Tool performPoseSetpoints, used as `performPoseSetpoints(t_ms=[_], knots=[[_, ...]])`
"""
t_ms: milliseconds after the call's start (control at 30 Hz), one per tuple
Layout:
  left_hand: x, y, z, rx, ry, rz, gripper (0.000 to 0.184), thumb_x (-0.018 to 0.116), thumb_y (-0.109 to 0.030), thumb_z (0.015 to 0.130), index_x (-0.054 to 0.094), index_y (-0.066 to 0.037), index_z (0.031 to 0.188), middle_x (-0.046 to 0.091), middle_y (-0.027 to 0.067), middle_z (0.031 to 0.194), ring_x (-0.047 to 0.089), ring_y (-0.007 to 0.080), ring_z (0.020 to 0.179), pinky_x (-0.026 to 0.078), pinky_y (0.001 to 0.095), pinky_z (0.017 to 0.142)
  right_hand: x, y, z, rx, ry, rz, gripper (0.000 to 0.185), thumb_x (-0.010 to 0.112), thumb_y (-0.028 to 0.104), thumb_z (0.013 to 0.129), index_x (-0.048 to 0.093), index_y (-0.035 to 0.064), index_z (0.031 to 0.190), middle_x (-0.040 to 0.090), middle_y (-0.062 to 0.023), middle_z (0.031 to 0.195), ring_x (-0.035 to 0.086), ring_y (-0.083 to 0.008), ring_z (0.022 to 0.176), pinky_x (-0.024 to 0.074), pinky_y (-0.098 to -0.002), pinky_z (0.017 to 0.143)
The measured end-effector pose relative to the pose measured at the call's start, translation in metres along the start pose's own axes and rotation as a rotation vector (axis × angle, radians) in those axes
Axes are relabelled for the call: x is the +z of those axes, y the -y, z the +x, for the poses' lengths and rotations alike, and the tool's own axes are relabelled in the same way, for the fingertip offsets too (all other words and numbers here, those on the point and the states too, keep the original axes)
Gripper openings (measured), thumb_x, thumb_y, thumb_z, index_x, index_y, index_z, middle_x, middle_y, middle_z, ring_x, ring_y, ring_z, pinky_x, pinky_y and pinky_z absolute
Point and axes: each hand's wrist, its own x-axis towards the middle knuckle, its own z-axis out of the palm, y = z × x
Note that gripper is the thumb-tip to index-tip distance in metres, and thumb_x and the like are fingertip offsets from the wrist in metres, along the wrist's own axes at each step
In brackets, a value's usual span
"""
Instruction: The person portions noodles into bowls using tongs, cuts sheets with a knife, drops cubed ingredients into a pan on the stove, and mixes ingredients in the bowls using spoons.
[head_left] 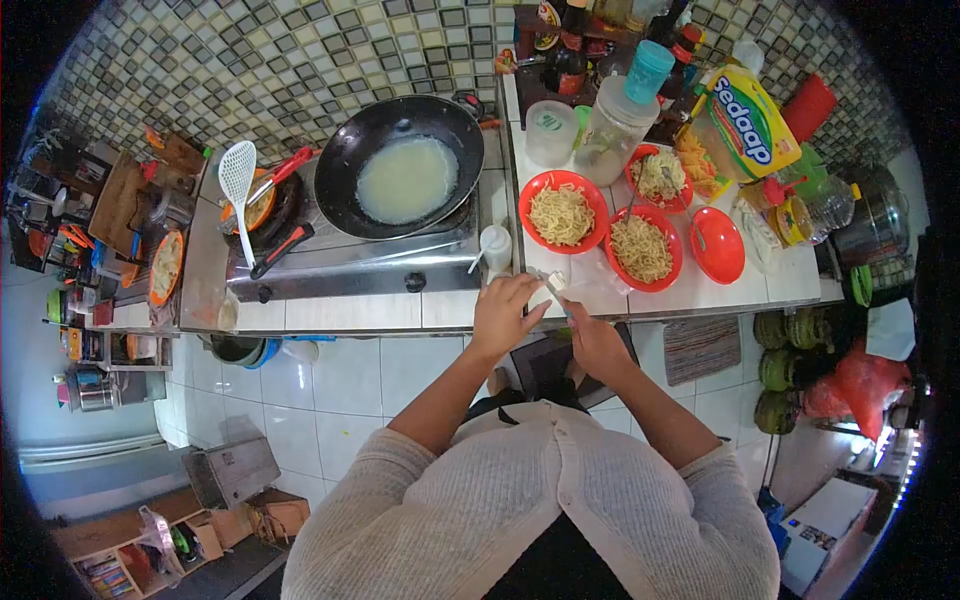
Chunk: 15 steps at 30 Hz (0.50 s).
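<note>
My right hand is closed around the handle of a small knife, its blade pointing up and left over the counter edge. Close beside the blade, my left hand has its fingers and thumb drawn together; what they hold is too small to make out. Small white pieces lie by the knife tip. Just beyond are red bowls of noodles, one straight ahead and another to the right. A white lidded container with a spoon handle stands left of my hands.
A black wok with pale liquid sits on the gas stove. Left of it are a white slotted spatula and a red-handled utensil. A red plate, a jar and a yellow Sedaap pack stand right.
</note>
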Motion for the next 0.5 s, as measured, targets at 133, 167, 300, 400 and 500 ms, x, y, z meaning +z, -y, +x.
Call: performPoseSetpoints(t_ms=[133, 167, 300, 400, 500], knots=[[-0.002, 0.004, 0.005, 0.060, 0.081, -0.029, 0.040, 0.074, -0.026, 0.079, 0.066, -0.016, 0.117, 0.061, -0.0018, 0.119, 0.057, 0.0240, 0.100, 0.044, 0.0389, 0.082, -0.012, 0.010, 0.000, 0.009, 0.038, -0.026, 0.039, 0.040, 0.016, 0.098, 0.037, 0.0089, 0.137, 0.065, -0.0283, 0.080, 0.065, -0.0455, 0.076, 0.0509, -0.0550, 0.069], [-0.003, 0.006, 0.007, 0.060, 0.083, -0.029, 0.040, 0.074, -0.026, 0.079, 0.066, -0.016, 0.117, 0.061, -0.0018, 0.119, 0.057, 0.0240, 0.100, 0.044, 0.0389, 0.082, -0.015, 0.012, 0.000, 0.030, 0.062, -0.037, 0.039, 0.040, 0.016, 0.098, 0.037, 0.0083, 0.136, 0.065, -0.0282, 0.080, 0.065, -0.0454, 0.076, 0.0509, -0.0548, 0.069], [-0.008, 0.008, 0.015, 0.113, 0.108, 0.036, 0.030, 0.068, -0.022, 0.084, 0.069, -0.015, 0.113, 0.065, -0.0026, 0.115, 0.058, 0.0239, 0.099, 0.043, 0.0393, 0.083, -0.006, 0.007, -0.001, 0.007, 0.016, 0.004, 0.039, 0.040, 0.016, 0.098, 0.037, 0.0074, 0.137, 0.065, -0.0281, 0.081, 0.065, -0.0452, 0.076, 0.0508, -0.0550, 0.070], [-0.011, 0.005, 0.017, 0.134, 0.149, 0.098, 0.028, 0.066, -0.020, 0.083, 0.070, -0.016, 0.111, 0.068, -0.0038, 0.113, 0.058, 0.0227, 0.098, 0.042, 0.0387, 0.084, 0.002, 0.001, -0.001, 0.040, 0.034, 0.011, 0.040, 0.040, 0.015, 0.098, 0.037, 0.0068, 0.137, 0.065, -0.0282, 0.081, 0.065, -0.0452, 0.078, 0.0506, -0.0554, 0.073], [-0.012, 0.006, 0.018, 0.146, 0.156, 0.130, 0.029, 0.066, -0.022, 0.082, 0.071, -0.018, 0.110, 0.068, -0.0064, 0.114, 0.058, 0.0199, 0.094, 0.039, 0.0378, 0.080, 0.010, -0.010, 0.003, -0.064, -0.058, -0.015, 0.041, 0.040, 0.016, 0.098, 0.037, 0.0069, 0.137, 0.066, -0.0283, 0.083, 0.065, -0.0451, 0.080, 0.0514, -0.0545, 0.074]])
